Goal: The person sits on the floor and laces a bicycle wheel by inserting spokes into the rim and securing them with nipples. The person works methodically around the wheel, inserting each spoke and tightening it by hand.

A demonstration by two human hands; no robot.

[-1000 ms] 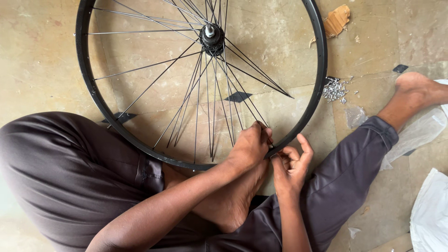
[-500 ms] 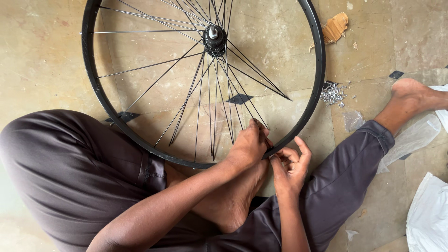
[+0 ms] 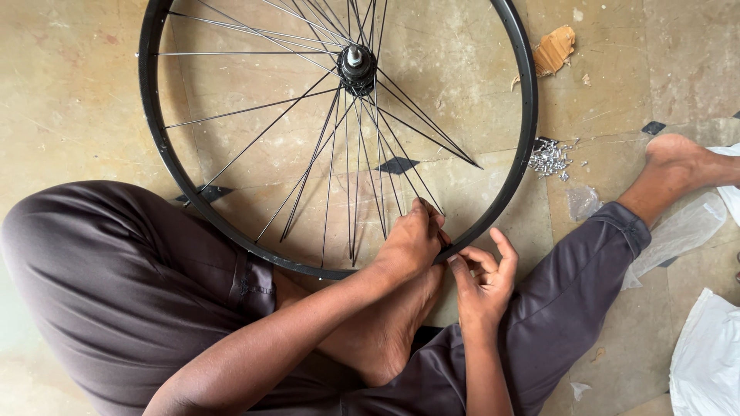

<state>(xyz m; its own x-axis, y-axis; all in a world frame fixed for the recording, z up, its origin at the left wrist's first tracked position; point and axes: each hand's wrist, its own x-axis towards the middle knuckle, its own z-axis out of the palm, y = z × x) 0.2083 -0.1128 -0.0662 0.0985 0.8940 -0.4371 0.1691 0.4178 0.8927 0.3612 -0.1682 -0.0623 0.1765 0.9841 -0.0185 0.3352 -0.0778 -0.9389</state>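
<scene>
A black bicycle wheel rim (image 3: 158,154) with thin spokes and a hub (image 3: 356,65) lies flat on the floor between my legs. My left hand (image 3: 412,243) reaches over the near edge of the rim and pinches the end of a spoke (image 3: 424,192) inside it. Just outside the rim, my right hand (image 3: 484,276) has its fingertips pressed to the rim at the same spot; what they hold is hidden. I sit cross-legged in dark trousers, one bare foot under my hands.
A small heap of silvery spoke nipples (image 3: 549,158) lies on the floor right of the rim. A torn piece of cardboard (image 3: 555,48) sits further back. Clear plastic wrap (image 3: 678,235) and a white bag (image 3: 709,354) lie at the right by my other foot (image 3: 678,166).
The view has drifted slightly, so the wheel sits a little further right in the picture. Both hands stay at the same spot on the rim, with only small finger movements.
</scene>
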